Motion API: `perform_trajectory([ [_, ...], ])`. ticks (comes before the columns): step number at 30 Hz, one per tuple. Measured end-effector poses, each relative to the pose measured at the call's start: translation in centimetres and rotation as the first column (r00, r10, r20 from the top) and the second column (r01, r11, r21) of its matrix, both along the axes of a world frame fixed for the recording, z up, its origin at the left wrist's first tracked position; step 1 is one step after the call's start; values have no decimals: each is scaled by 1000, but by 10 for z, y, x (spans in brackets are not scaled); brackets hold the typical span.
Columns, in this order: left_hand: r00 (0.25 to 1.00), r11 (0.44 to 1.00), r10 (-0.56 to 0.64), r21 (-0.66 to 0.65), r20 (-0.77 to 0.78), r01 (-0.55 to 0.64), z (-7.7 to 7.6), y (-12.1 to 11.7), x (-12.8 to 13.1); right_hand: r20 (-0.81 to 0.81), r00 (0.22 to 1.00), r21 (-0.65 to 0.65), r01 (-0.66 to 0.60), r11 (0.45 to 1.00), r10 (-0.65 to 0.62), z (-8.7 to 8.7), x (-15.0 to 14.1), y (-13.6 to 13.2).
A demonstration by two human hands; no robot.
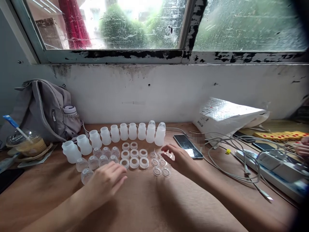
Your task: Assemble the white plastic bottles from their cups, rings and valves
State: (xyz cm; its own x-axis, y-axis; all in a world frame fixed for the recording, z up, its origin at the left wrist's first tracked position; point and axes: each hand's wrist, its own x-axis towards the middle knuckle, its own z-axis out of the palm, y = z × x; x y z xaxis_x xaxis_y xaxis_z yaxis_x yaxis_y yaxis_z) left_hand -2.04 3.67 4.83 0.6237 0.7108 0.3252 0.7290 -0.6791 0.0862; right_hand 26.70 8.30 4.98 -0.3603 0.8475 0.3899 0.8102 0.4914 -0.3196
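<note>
My right hand (pixel 177 161) hovers at the right side of several clear round nipple-like pieces (pixel 156 171), thumb and fingers apart, with no object visible in it. Over the table just in front of the clear domed caps (pixel 87 176) is my left hand (pixel 108 180); its fingers bend loosely, the thumb stands off, and it appears to hold nothing. White rings (pixel 134 163) lie in rows between the two hands. Behind them, small frosted bottles (pixel 105 135) stand upright in a curved line. The two rightmost bottles (pixel 159 134) wear clear caps.
A phone (pixel 188 146) lies right of the clear pieces. Beyond it are tangled cables (pixel 224 174), a power strip (pixel 272 175) and a white bag (pixel 224 116). Leftward are a drink cup (pixel 30 143) and a grey backpack (pixel 43 109). Another person's hand (pixel 303 148) shows at far right.
</note>
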Motion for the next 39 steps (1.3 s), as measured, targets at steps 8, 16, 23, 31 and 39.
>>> perform_trajectory([
  [8, 930, 936, -353, 55, 106, 349, -38, 10, 49, 65, 981, 358, 147, 922, -182, 24, -11, 92],
  [16, 840, 872, -486, 204, 243, 446, -48, 12, 42, 201, 933, 307, 229, 924, -298, 18, -28, 124],
  [23, 858, 905, -404, 277, 317, 324, -27, 16, 33, -180, 972, 432, 214, 876, -149, 25, -36, 92],
  [31, 847, 996, 50, -92, 530, -1, 16, 12, 21, -386, 894, 83, -209, 974, 225, 69, -63, 9],
  [39, 762, 780, 144, -546, 631, 305, 42, 3, 20, -503, 775, -256, -555, 792, 382, 60, -86, -11],
])
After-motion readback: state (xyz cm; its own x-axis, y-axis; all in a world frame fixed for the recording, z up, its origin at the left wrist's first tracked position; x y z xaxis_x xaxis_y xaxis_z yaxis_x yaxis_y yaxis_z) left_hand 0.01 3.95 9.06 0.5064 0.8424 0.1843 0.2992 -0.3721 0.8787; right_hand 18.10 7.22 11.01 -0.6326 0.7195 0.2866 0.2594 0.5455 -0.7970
